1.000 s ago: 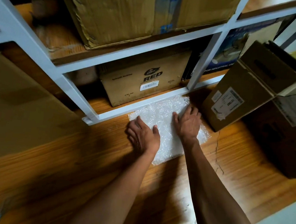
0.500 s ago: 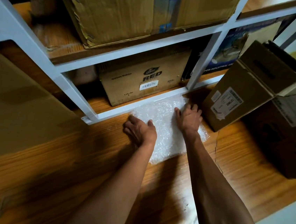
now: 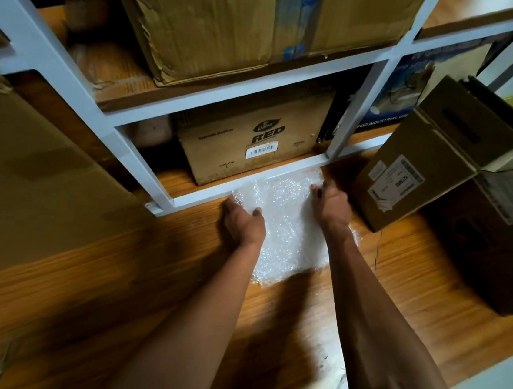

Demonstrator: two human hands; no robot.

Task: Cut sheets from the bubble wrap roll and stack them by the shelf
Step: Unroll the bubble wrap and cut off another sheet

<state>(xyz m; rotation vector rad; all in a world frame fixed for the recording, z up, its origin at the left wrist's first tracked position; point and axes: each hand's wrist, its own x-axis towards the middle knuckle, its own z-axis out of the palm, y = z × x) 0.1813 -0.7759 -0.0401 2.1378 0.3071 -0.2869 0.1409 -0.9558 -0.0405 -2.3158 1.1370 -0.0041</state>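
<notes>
Leaning at the far left, a big flat cardboard sheet [image 3: 28, 183] is standing against the white metal shelf [image 3: 79, 93], covering its lower corner. Inside the frame, a battered brown carton [image 3: 235, 24] is sitting on the upper board, and beneath it a smaller box printed RED [image 3: 254, 143] is occupying the bottom tier.

In front of that bottom rail, the stack of bubble wrap sheets [image 3: 289, 229] is lying flat on the wooden floor [image 3: 114, 274], its far edge touching the rail.

The left hand [image 3: 241, 221] is sitting at the stack's left edge, fingers bent down over the border and thumb lying on top, seeming to be gripping that side, though the fingertips are hidden. The right hand [image 3: 331, 204] is working at the far right corner, knuckles up, fingers curled onto the wrap near the rail; whether it is pinching the plastic or only pressing it cannot be told. The two hands are being kept apart, one on each side of the sheets, with both forearms reaching in from the bottom.

Further right, a labelled carton [image 3: 433, 156] is tilting on its edge just beside the stack, and a darker box [image 3: 496, 245] is resting behind it at the frame's edge.
</notes>
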